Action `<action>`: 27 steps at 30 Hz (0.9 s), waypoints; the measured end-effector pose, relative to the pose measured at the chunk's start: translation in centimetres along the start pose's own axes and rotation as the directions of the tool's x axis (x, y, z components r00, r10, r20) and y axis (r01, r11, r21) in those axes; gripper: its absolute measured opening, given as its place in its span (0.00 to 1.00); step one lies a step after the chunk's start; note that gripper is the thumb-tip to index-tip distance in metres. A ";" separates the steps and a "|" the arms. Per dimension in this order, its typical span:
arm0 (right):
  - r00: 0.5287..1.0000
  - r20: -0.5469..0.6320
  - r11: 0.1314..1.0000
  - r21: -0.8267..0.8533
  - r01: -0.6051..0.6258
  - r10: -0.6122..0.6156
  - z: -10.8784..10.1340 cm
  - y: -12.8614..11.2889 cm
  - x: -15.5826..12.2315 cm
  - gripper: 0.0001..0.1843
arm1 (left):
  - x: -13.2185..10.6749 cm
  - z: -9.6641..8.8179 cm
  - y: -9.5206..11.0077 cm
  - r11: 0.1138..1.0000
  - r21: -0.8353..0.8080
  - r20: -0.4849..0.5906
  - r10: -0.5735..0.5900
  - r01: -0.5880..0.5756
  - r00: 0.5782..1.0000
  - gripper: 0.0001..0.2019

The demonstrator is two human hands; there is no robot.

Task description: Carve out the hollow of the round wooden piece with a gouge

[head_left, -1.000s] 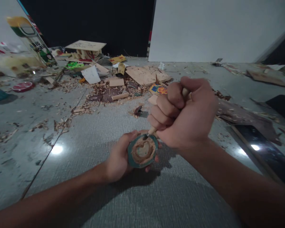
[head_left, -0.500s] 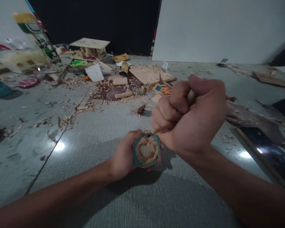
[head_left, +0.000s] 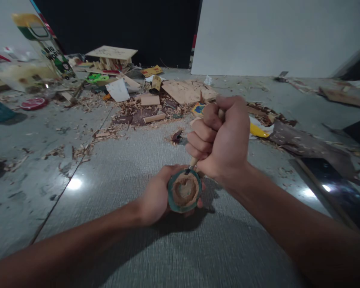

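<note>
My left hand [head_left: 156, 196] is wrapped round a small round wooden piece [head_left: 175, 200] with a green-blue rim and a rough, carved hollow facing up. Pale bare wood shows in the hollow, its edge roughly heart-shaped at the top. In a fist above it, my right hand [head_left: 220, 138] grips a carving chisel [head_left: 193, 162] with a wooden handle. The chisel's dark metal end points down and meets the far rim of the piece. Most of the handle is hidden inside my fingers.
Wood shavings and scraps litter the floor ahead, around a flat wooden board [head_left: 186, 91]. A phone [head_left: 333, 188] lies at the right. A red lid [head_left: 34, 103] and a tall "Big World" package [head_left: 52, 52] are at the left. A dark wood chip [head_left: 176, 136] lies just beyond my hands.
My right hand has moved left and tilted more upright, uncovering more of the chisel's shaft and a yellow wrapper behind. The left hand holds the wooden piece in nearly the same spot.
</note>
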State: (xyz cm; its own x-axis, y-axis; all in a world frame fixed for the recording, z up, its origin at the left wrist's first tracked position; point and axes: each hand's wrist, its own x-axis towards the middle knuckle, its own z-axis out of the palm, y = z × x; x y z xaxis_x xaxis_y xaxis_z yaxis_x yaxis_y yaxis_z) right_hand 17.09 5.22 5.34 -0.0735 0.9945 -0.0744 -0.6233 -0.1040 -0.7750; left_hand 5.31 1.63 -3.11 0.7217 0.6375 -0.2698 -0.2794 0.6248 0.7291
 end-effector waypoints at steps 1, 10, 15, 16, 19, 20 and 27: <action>1.000 0.001 1.000 0.004 -0.007 0.007 -0.1 0.0 0.0 0.24 | 0.0 0.0 0.0 1.000 0.001 0.003 -0.005 0.005 1.000 0.27; 0.996 0.079 0.999 0.007 -0.036 0.035 -0.6 0.0 0.1 0.23 | 0.2 -0.2 -0.1 1.000 0.019 0.026 0.013 -0.013 1.000 0.26; 0.995 0.085 0.998 0.007 -0.060 0.059 -1.0 0.0 0.3 0.24 | 0.2 -0.3 -0.1 1.000 0.023 0.030 -0.014 0.013 0.999 0.26; 0.994 0.082 0.998 0.005 -0.067 0.067 -1.0 0.0 0.3 0.24 | 0.2 -0.3 0.0 0.999 0.032 0.025 -0.023 0.022 0.999 0.26; 0.991 0.095 0.995 -0.005 -0.096 0.096 -1.0 0.1 0.3 0.25 | 0.0 -0.1 0.2 0.997 0.076 0.009 -0.028 0.028 1.000 0.24; 0.990 0.097 0.995 -0.009 -0.103 0.103 -1.0 0.1 0.3 0.25 | 0.0 -0.1 0.2 0.995 0.095 0.006 -0.020 0.020 1.000 0.24; 0.981 0.069 0.983 -0.013 -0.182 0.182 -0.4 -0.5 0.5 0.25 | -0.1 0.2 0.3 0.986 0.169 -0.019 -0.001 0.004 1.000 0.23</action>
State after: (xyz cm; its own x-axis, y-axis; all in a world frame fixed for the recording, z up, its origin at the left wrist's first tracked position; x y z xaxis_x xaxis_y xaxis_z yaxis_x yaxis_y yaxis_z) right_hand 17.74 5.75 5.43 -0.2397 0.9557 -0.1709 -0.5891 -0.2831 -0.7569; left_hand 5.31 1.67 -2.70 0.7099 0.6453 -0.2822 -0.1653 0.5421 0.8239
